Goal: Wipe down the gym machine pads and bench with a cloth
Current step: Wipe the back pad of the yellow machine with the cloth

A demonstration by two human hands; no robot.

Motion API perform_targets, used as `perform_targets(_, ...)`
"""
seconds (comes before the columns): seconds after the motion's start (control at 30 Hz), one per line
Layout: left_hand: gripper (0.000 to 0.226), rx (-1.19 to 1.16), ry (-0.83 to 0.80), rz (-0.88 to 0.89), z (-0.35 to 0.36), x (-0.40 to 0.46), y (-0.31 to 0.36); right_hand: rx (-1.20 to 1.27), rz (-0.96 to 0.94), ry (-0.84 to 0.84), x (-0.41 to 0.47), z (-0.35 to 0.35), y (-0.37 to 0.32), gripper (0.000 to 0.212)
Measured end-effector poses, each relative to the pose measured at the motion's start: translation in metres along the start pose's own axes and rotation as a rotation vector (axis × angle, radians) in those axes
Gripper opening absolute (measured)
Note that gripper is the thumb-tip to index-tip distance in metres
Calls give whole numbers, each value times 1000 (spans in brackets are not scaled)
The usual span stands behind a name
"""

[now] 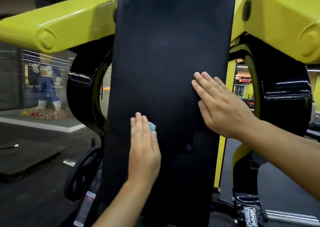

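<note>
With the fingers laid straight and close together, the left hand [144,150] presses a small blue cloth [152,126] flat against the long black pad [166,57]; only a bunched corner of the cloth shows past the fingertips, the rest is hidden under the palm. Contact sits in the lower left part of the pad, a little in from its left edge. The right hand [220,103] lies flat and open on the same pad, fingers straight, higher up and touching the right edge (it holds nothing, and looks to be bracing the pad).

Outward from the hands: the pad stands steeply upright between two glossy yellow-green frame arms [57,21]. Black curved housings [83,95] sit just behind the pad on either side. A black weight plate [81,173] leans near the lower left edge of the pad. A figure in a glass case [45,83] stands well apart on the left.

Step in hand, as judged: wiping the upright pad, lower section. The upper pad surface shows faint hazy patches, so that section probably remains to be done; whether other pads or the bench seat are done cannot be told.

Next move calls for steady flat pressure, overlapping strokes toward the edges, and keeping the cloth spread under the palm rather than bunched.
</note>
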State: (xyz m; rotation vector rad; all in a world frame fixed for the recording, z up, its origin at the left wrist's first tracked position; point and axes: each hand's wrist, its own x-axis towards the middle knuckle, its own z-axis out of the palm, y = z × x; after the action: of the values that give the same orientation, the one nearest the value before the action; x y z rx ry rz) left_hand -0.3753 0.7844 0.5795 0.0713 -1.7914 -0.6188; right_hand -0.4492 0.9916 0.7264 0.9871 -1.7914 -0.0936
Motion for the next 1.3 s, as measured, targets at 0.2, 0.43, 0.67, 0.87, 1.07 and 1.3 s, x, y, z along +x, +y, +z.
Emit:
perform_targets(0.2, 55, 103, -144, 421, 44, -33, 44, 6, -16, -35, -2, -6, 5, 60)
perform_targets(0.43, 52, 304, -343, 947, 18, -25, 6, 31, -14, -46, -4, -7, 5, 60)
perform_targets(0.67, 60, 395, -186, 699, -30, 21, -66, 3, -39, -46, -7, -9, 11, 60)
perform_targets(0.87, 54, 154, 51, 129, -11, 24, -41, 52, 7, -51, -15, -13, 24, 59)
perform_targets(1.07, 57, 57, -4, 317, 45, -1, 46, 116, 14, -63, -17, -17, 24, 57)
perform_targets(1.3, 53, 194, -254, 827, 48, -32, 62, 54, -31, -41, -18, -23, 42, 57)
